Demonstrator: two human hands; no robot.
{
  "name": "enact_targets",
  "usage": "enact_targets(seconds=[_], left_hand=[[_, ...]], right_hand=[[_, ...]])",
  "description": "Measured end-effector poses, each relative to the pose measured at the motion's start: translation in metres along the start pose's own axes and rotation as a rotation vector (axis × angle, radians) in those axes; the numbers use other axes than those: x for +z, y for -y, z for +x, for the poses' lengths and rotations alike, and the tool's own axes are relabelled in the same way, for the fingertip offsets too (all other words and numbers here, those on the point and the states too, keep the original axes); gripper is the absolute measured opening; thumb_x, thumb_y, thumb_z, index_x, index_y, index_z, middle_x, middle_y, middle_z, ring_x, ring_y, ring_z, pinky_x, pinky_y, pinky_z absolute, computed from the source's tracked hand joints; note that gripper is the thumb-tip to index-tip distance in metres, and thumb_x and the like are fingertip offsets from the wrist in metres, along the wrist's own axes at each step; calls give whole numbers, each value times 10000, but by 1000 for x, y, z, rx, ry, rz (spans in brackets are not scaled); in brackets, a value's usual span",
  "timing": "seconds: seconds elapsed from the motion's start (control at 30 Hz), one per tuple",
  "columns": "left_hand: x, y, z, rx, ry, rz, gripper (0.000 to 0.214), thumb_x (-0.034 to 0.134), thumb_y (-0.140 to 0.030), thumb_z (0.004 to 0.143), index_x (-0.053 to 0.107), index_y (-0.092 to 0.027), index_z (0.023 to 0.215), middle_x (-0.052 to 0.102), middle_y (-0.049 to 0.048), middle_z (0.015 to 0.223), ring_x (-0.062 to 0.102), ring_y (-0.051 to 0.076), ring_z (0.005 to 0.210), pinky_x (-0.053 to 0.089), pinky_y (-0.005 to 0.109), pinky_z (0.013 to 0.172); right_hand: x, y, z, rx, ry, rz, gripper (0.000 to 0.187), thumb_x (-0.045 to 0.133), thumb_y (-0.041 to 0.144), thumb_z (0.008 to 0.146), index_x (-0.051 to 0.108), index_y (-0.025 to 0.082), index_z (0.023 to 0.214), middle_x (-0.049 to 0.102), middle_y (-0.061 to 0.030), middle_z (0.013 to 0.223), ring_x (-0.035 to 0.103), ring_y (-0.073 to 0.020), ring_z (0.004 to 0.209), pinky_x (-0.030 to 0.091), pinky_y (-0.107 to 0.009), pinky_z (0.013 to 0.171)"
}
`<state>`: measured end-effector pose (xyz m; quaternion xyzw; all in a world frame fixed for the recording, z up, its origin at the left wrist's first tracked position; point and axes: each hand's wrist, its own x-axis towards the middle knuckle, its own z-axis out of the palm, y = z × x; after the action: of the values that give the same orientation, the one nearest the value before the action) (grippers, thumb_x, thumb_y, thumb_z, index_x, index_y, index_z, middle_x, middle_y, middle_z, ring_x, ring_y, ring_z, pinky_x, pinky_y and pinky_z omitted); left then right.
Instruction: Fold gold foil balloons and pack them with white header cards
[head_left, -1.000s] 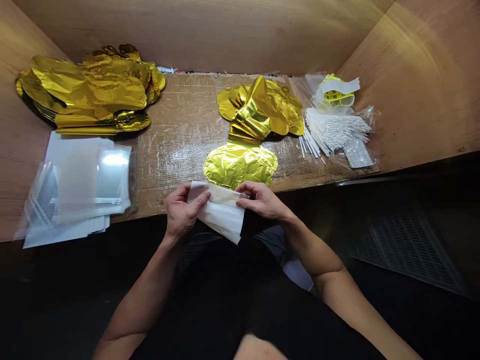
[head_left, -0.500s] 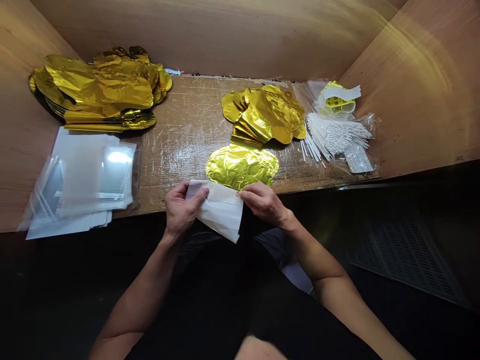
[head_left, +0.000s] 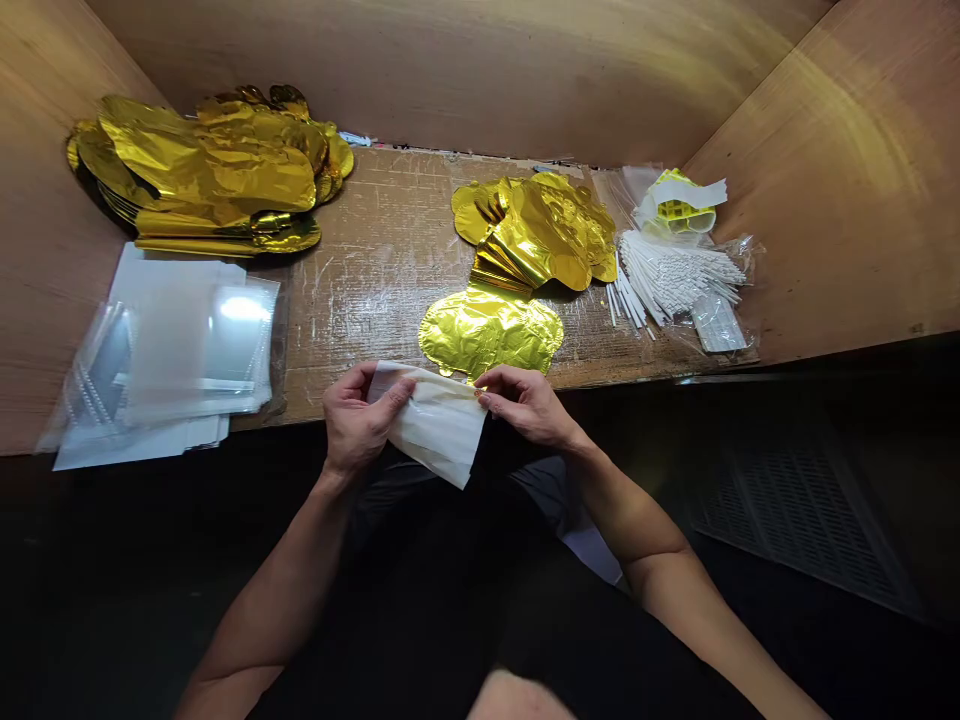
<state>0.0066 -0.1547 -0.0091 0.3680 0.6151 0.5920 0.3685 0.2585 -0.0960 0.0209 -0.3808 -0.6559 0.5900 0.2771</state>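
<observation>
Head view: left hand (head_left: 360, 420) and right hand (head_left: 525, 402) both gripping, fingers pinched on top edge of translucent plastic bag (head_left: 439, 428); bag at front edge of worktop (head_left: 375, 320); gold foil balloon (head_left: 487, 335) just beyond, 12 o'clock.

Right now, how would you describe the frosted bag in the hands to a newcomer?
At the front edge of the wooden workbench, below the flattened gold foil balloon, the left hand and right hand hold up a frosted plastic bag. Unlike the stack of clear bags to the left, it is held off the bench.
</observation>
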Motion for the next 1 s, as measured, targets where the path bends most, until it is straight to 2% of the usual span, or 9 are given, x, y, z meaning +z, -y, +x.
enact_targets(seconds=[0.2, 0.33, 0.47, 0.6, 0.7, 0.77, 0.87, 0.93, 1.0], left_hand=[[-3, 3, -1, 47, 7, 9, 404, 946, -437, 712, 762, -177, 959, 762, 28, 833, 705, 169, 696, 564, 250, 616], [-3, 0, -1, 46, 12, 26, 399, 943, -439, 709, 761, -173, 945, 752, 24, 806, 686, 163, 667, 547, 245, 589], [-1, -4, -1, 10, -5, 21, 395, 936, -433, 696, 764, -165, 930, 744, 21, 780, 656, 147, 623, 518, 231, 547], [1, -7, 0, -12, -28, 32, 382, 928, -421, 686, 759, -158, 906, 730, 14, 759, 630, 134, 596, 491, 219, 518], [1, -7, 1, -13, -36, 38, 370, 920, -412, 693, 756, -155, 903, 723, 10, 755, 617, 126, 586, 481, 215, 510], [1, -6, 1, -12, -39, 37, 366, 918, -413, 696, 753, -157, 899, 715, 7, 748, 611, 123, 580, 476, 214, 504], [2, -6, 1, -7, -40, 32, 369, 921, -417, 695, 753, -161, 901, 716, 7, 757, 611, 123, 588, 481, 214, 510], [2, -6, 0, -10, -39, 26, 376, 924, -419, 692, 755, -160, 906, 722, 11, 767, 612, 123, 595, 487, 214, 518], [2, -7, 0, -18, -35, 20, 384, 927, -421, 689, 756, -157, 910, 725, 13, 771, 612, 123, 595, 488, 215, 521]], right_hand=[[2, 8, 2, 52, 22, 25, 163, 721, 351, 956, 716, 188, 960, 671, -4, 816, 587, -126, 652, 484, -261, 600], [2, 4, 1, -123, -34, -182, 91, 676, 276, 988, 701, 205, 937, 664, 1, 793, 594, -144, 705, 491, -280, 664], [1, -4, 0, -325, -51, -376, 117, 631, 276, 1044, 728, 213, 1064, 721, -36, 872, 636, -165, 748, 530, -313, 734], [0, -12, -1, -466, -47, -473, 173, 590, 278, 1079, 742, 226, 1141, 728, -76, 922, 661, -187, 790, 555, -336, 749], [-1, -16, -3, -511, -17, -477, 196, 569, 260, 1081, 755, 235, 1133, 717, -97, 959, 673, -199, 838, 568, -340, 748], [-1, -16, -3, -493, -18, -450, 195, 589, 264, 1066, 752, 235, 1169, 719, -101, 993, 676, -206, 865, 575, -349, 763], [1, -14, -4, -337, -66, -348, 255, 659, 317, 1034, 725, 227, 1263, 737, -72, 975, 672, -194, 817, 573, -339, 743], [2, -11, -3, -238, -56, -284, 245, 673, 346, 1029, 739, 216, 1225, 759, -62, 964, 690, -194, 818, 577, -334, 756], [2, -9, -1, -238, -35, -267, 196, 666, 344, 1035, 763, 211, 1140, 778, -68, 981, 711, -202, 854, 582, -343, 800]])
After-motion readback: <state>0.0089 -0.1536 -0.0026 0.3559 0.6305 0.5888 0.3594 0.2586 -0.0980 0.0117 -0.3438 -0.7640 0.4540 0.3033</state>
